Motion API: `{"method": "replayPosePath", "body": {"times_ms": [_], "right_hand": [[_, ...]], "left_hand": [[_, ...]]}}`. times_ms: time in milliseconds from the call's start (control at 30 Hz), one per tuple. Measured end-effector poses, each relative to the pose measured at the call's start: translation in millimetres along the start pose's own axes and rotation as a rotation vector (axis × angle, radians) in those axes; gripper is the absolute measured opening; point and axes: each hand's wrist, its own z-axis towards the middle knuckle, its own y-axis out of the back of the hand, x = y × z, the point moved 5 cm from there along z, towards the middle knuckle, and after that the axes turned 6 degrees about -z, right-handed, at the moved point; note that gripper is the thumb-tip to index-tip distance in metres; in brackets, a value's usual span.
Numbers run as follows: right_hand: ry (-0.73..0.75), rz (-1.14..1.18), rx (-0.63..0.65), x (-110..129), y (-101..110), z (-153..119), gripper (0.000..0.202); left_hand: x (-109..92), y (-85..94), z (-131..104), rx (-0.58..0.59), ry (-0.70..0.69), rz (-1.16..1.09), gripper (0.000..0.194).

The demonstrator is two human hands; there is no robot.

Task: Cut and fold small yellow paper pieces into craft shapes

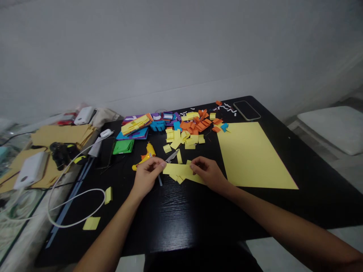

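Between my two hands a strip of yellow paper (pixel 177 169) is stretched above the black table. My left hand (pixel 147 175) pinches its left end between thumb and fingers. The right end is in the closed fingers of my right hand (pixel 208 174). Small folded yellow pieces (pixel 179 179) lie just beneath the strip. Behind my left hand are a yellow glue gun (pixel 149 152) and scissors (pixel 171 156), their handles hidden. Farther back spreads a pile of folded yellow paper pieces (pixel 185 139) and orange pieces (pixel 200 124).
A large yellow sheet (pixel 252 155) lies at the right, with a phone (pixel 246 110) behind it. Stacked coloured papers (pixel 136 124) and a green bundle (pixel 123 146) sit at the back left. A white cable (pixel 76 223) loops across the table's left side. A white stool (pixel 334 128) stands beyond.
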Motion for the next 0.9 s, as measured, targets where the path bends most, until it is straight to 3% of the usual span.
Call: {"method": "replayPosePath", "body": {"times_ms": [267,367,433,533,800,900], "right_hand": [[-0.038,0.120,-0.119,-8.4,8.1,4.1,0.026],[0.113,0.111,-0.184,-0.1,9.2,-1.3,0.024],[0.214,0.066,-0.122,7.0,4.4,-6.2,0.037],[0.287,-0.007,0.008,12.7,-3.7,-12.6,0.035],[0.172,-0.092,0.021,11.4,-3.2,-14.6,0.024],[0.139,-0.065,0.038,9.6,-3.7,-14.2,0.026]], "left_hand": [[1.4,3.4,3.3,-0.073,0.011,-0.048,0.021],[0.8,-1.6,2.1,-0.036,0.050,-0.085,0.021],[1.1,-5.7,0.3,-0.009,0.070,-0.111,0.021],[3.1,-11.8,-3.0,0.035,0.096,-0.134,0.021],[0.9,-23.0,-10.0,0.148,0.091,-0.194,0.024],[-4.4,-28.6,-12.7,0.254,0.018,-0.254,0.036]]}}
